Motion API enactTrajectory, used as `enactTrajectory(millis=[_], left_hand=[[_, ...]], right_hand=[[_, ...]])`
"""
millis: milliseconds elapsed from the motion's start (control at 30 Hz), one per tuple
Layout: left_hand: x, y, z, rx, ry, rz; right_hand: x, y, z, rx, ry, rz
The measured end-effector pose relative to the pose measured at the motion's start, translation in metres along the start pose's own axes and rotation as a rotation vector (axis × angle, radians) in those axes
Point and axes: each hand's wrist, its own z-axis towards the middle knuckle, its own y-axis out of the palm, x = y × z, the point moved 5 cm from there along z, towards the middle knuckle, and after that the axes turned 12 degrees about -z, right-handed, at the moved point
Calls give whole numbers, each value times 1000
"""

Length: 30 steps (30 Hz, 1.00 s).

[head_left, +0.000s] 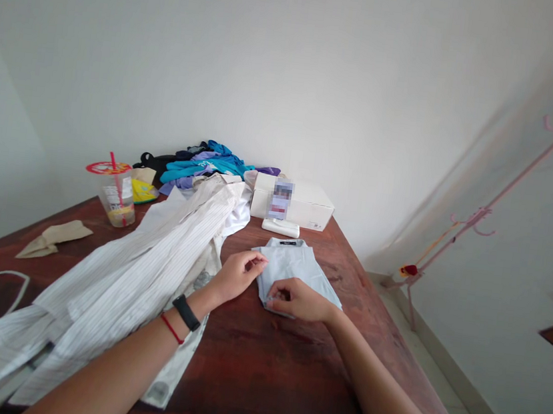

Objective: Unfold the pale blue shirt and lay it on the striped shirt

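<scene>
A pale blue-grey shirt (pixel 292 263), folded into a compact rectangle, lies on the table with its dark neck label at the far end. My right hand (pixel 303 299) pinches the near left corner of this shirt between thumb and fingers. Over the shirt's left edge is my left hand (pixel 238 275), its fingers loosely curled with a gap to the thumb and no cloth visible between them. A black band and a red cord circle my left wrist. Beside my left forearm, a striped white shirt (pixel 150 252) stretches lengthwise, partly covering a pale printed garment (pixel 170 369).
Behind the folded shirt stand a white box (pixel 311 206) and a small white object (pixel 280 228). Crumpled clothes (pixel 210 169) are heaped against the wall. A plastic cup (pixel 117 194) with a straw, a brown paper piece (pixel 55 238) and a white cable (pixel 20 283) lie left. A pink coat rack (pixel 500 194) stands right.
</scene>
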Motion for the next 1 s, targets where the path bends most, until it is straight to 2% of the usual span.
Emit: enactTrajectory(millis=[67, 133, 200, 300, 333, 400, 500, 567, 700, 833, 1000], left_hand=[[-4, -4, 1, 50, 13, 51], [-9, -8, 2, 87, 28, 118], [-15, -10, 2, 118, 38, 185], [-24, -13, 1, 142, 8, 242], [-28, -13, 1, 144, -17, 243], [-35, -14, 0, 150, -93, 226], [-43, -14, -2, 158, -203, 160], [-44, -11, -3, 130, -212, 102], [-39, -6, -4, 50, -199, 45], [-34, -8, -1, 81, -157, 8], [-42, -8, 1, 94, -213, -121]], right_hand=[[-9, 4, -2, -100, -30, 197], [-9, 0, -2, -50, -15, 318], [1, -14, 0, 167, 21, 290], [30, -43, -2, 601, 151, 29], [42, -51, -4, 708, 225, -47], [67, -61, -7, 809, 372, -108], [96, -63, -7, 771, 478, -49], [104, -60, -6, 729, 492, 2], [104, -52, -7, 687, 512, 101], [99, -42, -6, 549, 452, 374], [104, -35, -10, 461, 593, 551]])
